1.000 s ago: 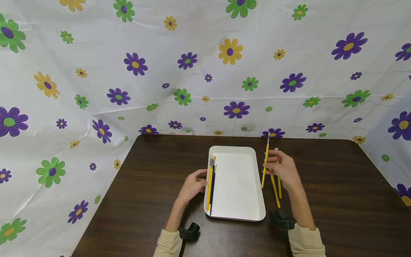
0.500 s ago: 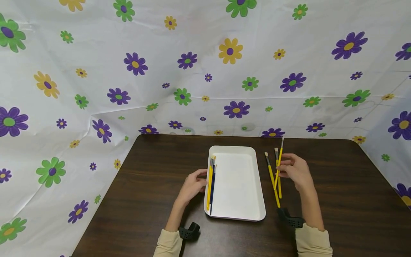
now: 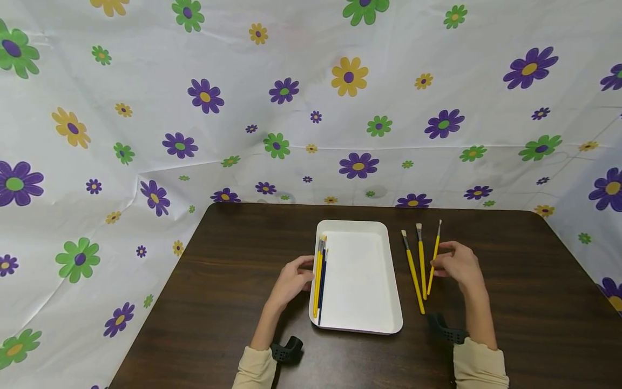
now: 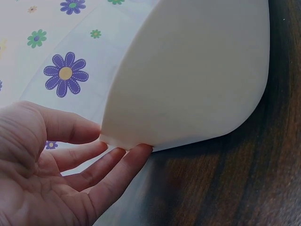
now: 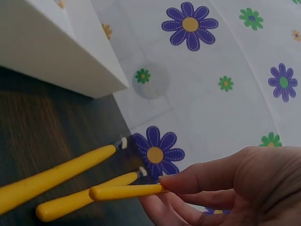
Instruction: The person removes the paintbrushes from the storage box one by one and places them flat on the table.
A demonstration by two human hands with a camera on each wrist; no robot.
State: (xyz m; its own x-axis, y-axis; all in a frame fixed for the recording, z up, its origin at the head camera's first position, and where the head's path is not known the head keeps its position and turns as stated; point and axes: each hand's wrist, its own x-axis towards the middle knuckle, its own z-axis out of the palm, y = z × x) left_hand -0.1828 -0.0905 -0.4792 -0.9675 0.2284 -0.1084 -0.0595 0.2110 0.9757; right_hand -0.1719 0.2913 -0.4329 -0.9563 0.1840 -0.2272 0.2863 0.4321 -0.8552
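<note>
My left hand (image 3: 290, 281) holds the left side of a white rectangular tray (image 3: 359, 281). In the left wrist view, the thumb and fingertips meet the tray's edge. Along the tray's left wall lie yellow paintbrushes (image 3: 318, 281) and a dark blue paintbrush (image 3: 323, 281). My right hand (image 3: 460, 266) pinches a thin yellow paintbrush (image 3: 430, 281) between thumb and fingers, right of the tray. Two wider yellow paintbrushes, one on the left (image 3: 414, 274) and one in the middle (image 3: 421, 267), lie beside it on the table, bristles pointing away.
The dark wooden table (image 3: 233, 243) runs back to a white flowered cloth (image 3: 311, 108). A black band sits on each wrist, the left (image 3: 288, 350) and the right (image 3: 449, 330), in front of the beige sleeves.
My right hand has carried the thin yellow paintbrush from beside the tray over the other two to their right side, and lowered it. The left hand and tray stay put.
</note>
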